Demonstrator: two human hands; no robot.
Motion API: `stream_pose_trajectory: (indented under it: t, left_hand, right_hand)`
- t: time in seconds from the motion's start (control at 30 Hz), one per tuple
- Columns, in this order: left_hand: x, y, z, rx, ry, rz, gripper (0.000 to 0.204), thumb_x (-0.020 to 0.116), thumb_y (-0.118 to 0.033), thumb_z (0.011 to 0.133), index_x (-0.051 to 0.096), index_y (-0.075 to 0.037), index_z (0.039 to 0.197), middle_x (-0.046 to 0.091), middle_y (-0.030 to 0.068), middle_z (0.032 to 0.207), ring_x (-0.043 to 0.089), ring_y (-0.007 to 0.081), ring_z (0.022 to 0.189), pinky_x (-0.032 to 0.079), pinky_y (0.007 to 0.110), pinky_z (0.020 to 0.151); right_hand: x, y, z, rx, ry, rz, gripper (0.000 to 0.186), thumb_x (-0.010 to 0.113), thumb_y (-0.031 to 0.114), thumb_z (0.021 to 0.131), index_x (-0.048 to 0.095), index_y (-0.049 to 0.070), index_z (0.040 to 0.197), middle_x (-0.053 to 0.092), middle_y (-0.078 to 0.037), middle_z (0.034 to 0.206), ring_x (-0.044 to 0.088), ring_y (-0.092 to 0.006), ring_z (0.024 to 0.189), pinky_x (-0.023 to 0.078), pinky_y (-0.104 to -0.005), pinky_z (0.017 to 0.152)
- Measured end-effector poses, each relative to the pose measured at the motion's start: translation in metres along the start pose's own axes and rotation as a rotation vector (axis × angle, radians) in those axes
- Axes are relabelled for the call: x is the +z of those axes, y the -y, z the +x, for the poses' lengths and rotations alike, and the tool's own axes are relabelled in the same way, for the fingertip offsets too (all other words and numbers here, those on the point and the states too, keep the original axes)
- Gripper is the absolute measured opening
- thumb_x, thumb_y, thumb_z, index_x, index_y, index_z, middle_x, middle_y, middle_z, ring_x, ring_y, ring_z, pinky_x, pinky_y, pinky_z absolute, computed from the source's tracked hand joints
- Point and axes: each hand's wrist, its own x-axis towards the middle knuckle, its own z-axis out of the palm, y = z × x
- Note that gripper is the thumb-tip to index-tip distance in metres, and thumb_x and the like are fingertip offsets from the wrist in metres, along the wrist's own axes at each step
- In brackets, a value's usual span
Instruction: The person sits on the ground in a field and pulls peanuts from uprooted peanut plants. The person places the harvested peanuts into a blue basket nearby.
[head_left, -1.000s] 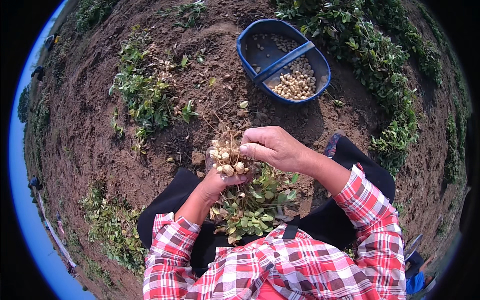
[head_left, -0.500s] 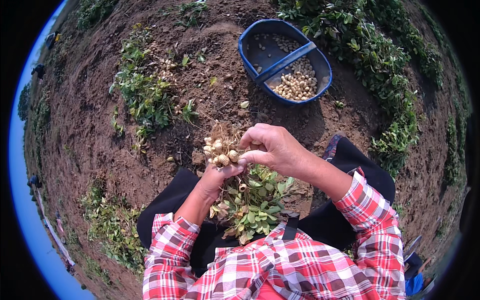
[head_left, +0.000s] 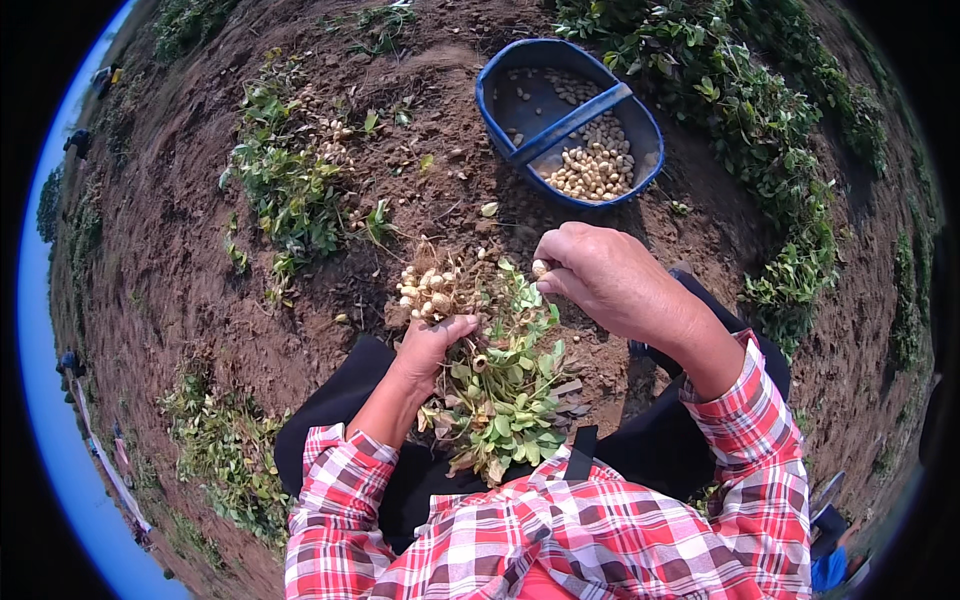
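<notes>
My left hand [head_left: 428, 350] is closed round the stems of a pulled peanut plant [head_left: 512, 405]. Its leaves hang down between my knees, and a cluster of pale peanuts [head_left: 430, 292] with dry roots sticks up past my fingers. Off to the right, my right hand [head_left: 612, 280] is closed, with a peanut [head_left: 541, 268] pinched between thumb and fingers; whether more lie inside the palm is hidden. Beyond both hands, a blue basket [head_left: 645, 178] with a cross handle stands on the soil, partly filled with picked peanuts [head_left: 595, 165].
Brown soil [head_left: 420, 200] surrounds me. Uprooted peanut plants [head_left: 290, 185] lie at the far left, and another leafy pile [head_left: 225, 450] lies beside my left knee. A green row [head_left: 760, 150] runs along the right. Small distant figures show at the left rim.
My right hand has moved away from the root cluster to the right, carrying a peanut. The left hand still holds the plant, slightly lower and tilted.
</notes>
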Motion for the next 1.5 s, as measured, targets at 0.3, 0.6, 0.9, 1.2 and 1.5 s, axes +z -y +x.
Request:
stream_pose_trajectory:
  t: [0.3, 0.6, 0.9, 1.2, 1.5]
  left_hand:
    - [0.013, 0.002, 0.001, 0.149, 0.059, 0.150, 0.033, 0.072, -0.008, 0.082, 0.061, -0.006, 0.113, 0.065, 0.0000, 0.104, 0.061, 0.0103, 0.093, 0.050, 0.027, 0.082]
    - [0.007, 0.010, 0.008, 0.249, 0.004, 0.266, 0.026, 0.068, -0.007, 0.084, 0.063, -0.005, 0.109, 0.066, -0.0001, 0.100, 0.061, 0.0095, 0.089, 0.050, 0.028, 0.079]
    - [0.009, 0.015, 0.005, 0.221, -0.020, 0.350, 0.027, 0.071, -0.006, 0.082, 0.064, -0.003, 0.108, 0.067, 0.0004, 0.099, 0.060, 0.0090, 0.088, 0.049, 0.028, 0.079]
    - [0.004, 0.018, 0.013, 0.338, 0.034, 0.399, 0.034, 0.072, -0.007, 0.079, 0.061, -0.002, 0.111, 0.066, 0.0032, 0.104, 0.061, 0.0124, 0.095, 0.049, 0.030, 0.084]
    - [0.009, 0.014, 0.008, 0.313, 0.023, 0.487, 0.038, 0.074, -0.005, 0.078, 0.061, -0.003, 0.114, 0.067, 0.0009, 0.105, 0.061, 0.0109, 0.094, 0.050, 0.028, 0.083]
  right_hand:
    - [0.032, -0.004, 0.014, -0.104, -0.177, 0.054, 0.019, 0.071, 0.018, 0.082, 0.061, 0.004, 0.090, 0.062, -0.010, 0.083, 0.064, -0.0292, 0.077, 0.051, -0.0382, 0.067]
    - [0.080, 0.010, 0.012, -0.023, -0.106, 0.139, 0.022, 0.070, 0.018, 0.082, 0.056, 0.000, 0.086, 0.061, -0.019, 0.077, 0.063, -0.0387, 0.074, 0.050, -0.0446, 0.063]
    - [0.063, 0.031, -0.003, -0.023, 0.417, 0.317, 0.022, 0.064, 0.018, 0.088, 0.057, -0.002, 0.083, 0.063, -0.018, 0.072, 0.065, -0.0377, 0.069, 0.050, -0.0448, 0.062]
    - [0.062, 0.001, 0.004, 0.019, -0.062, 0.437, 0.024, 0.058, 0.019, 0.090, 0.046, -0.002, 0.095, 0.056, -0.018, 0.084, 0.057, -0.0340, 0.077, 0.046, -0.0434, 0.070]
    - [0.072, 0.020, 0.003, -0.066, 0.014, 0.072, 0.028, 0.061, 0.028, 0.090, 0.052, 0.002, 0.085, 0.061, -0.017, 0.076, 0.063, -0.0382, 0.073, 0.048, -0.0465, 0.061]
